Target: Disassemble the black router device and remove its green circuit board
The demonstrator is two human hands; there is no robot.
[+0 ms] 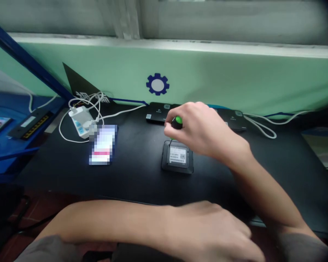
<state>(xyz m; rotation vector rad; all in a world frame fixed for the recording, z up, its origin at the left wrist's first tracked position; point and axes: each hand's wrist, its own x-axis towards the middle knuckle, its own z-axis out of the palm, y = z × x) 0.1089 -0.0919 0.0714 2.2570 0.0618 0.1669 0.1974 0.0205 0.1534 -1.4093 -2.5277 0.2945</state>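
My right hand (pixel 200 127) is closed round a screwdriver with a green and black handle (pixel 177 122), its thin shaft pointing down at the top left corner of a small black square device (pixel 177 157) with a white label that lies on the black table (pixel 136 171). My left hand (pixel 207 229) lies low at the table's near edge, forearm across the bottom of the view, fingers curled downward and blurred; what it rests on is hidden.
A lit phone (pixel 103 144) lies left of the device. Behind it sit a white charger block (pixel 81 118) and looped white cables. Two flat black boxes (pixel 157 112) stand along the green wall. A blue bench with a black network switch (pixel 30 125) is at the left.
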